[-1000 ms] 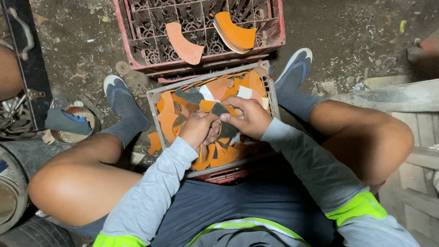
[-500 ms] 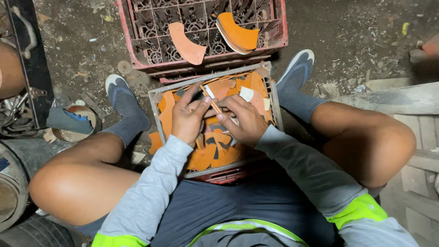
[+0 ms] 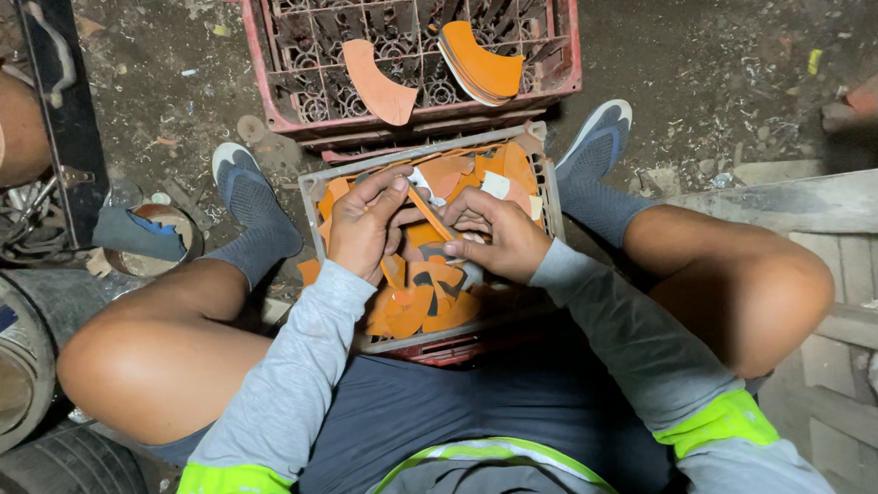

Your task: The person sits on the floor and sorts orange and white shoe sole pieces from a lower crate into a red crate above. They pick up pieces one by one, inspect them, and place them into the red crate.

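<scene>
You sit low over a dirt floor littered with scraps. Two crates lie between your feet: a grey crate heaped with orange offcuts, and beyond it, touching, a red crate holding two curved orange stacks. Your left hand and right hand pinch one thin orange strip between their fingers above the heap. A wooden frame crowds your right knee; drums crowd your left.

Gritty workshop: crates, scrap-strewn floor

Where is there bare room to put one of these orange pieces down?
The red crate has open cells left of the curved orange piece. The grey tray is crowded with scraps under both hands.
</scene>
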